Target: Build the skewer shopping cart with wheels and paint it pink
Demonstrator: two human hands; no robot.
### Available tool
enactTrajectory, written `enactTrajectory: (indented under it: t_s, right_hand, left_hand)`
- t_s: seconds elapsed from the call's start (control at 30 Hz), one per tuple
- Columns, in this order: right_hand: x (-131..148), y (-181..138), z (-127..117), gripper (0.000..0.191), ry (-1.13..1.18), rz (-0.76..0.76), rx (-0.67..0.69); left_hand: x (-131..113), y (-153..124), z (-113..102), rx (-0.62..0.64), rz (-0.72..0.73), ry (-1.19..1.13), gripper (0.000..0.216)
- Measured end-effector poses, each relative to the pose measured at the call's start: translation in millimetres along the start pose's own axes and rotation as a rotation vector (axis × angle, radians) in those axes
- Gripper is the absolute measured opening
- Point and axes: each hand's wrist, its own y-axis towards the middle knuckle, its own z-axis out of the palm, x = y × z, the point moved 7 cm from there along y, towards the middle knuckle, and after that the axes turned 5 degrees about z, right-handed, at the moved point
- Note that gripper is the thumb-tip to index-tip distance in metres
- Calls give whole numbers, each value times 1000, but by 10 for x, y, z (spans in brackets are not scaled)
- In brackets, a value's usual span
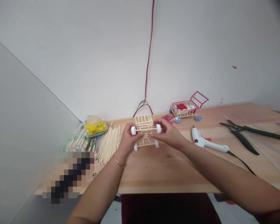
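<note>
A person holds a small stick cart point(145, 123) in both hands just above the middle of a pale wooden table point(168, 168), seen from the person's own head height. The cart, a slatted box of thin sticks on two axles with four white wheels point(158, 128), hangs between the hands, its box towards the wall and its wheeled underside turned towards the camera. The left hand point(128, 139), a gold bangle point(118, 161) at the wrist, has its fingers closed on the upper axle just inside the left wheel, thumb across the frame. The right hand point(169, 133) mirrors it, its fingers pinched together on the same axle beside the right wheel, so the axle spans from one set of fingertips to the other while the lower pair of wheels sits free between the palms. To the left on the table lie loose sticks point(110, 142) fanned in a heap, wrapped bundles point(78, 141) of more sticks beside them, and a yellow packet point(95, 128) on top. To the right, well apart from the hands, a white glue gun point(208, 142) rests on its side with its cord trailing off, and dark-handled cutters point(244, 132) lie beyond it. Near the wall point(84, 62) stands a second cart with a pink frame point(189, 107), and a red cable point(148, 59) hangs down to the table behind the hands
</note>
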Motion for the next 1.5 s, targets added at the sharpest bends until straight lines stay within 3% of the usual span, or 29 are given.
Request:
enactTrajectory:
  t_s: [0.17,0.5,0.87,1.33,1.5]
  right_hand:
    - [34,9,24,41,105,-69,-39]
    - [116,-33,-12,26,-32,-104,-134]
    - [24,-35,21,25,-64,-69,-151]
    - [129,-68,-3,21,-89,-174,-198]
    - [173,-95,-15,21,-163,-277,-233]
  left_hand:
    - [-18,-28,79,42,21,-15,47]
    - [-48,-33,97,29,30,-28,49]
    - [-44,-20,74,7,36,57,49]
    - [-84,-23,83,5,52,100,50]
    - [-44,-18,71,24,97,151,49]
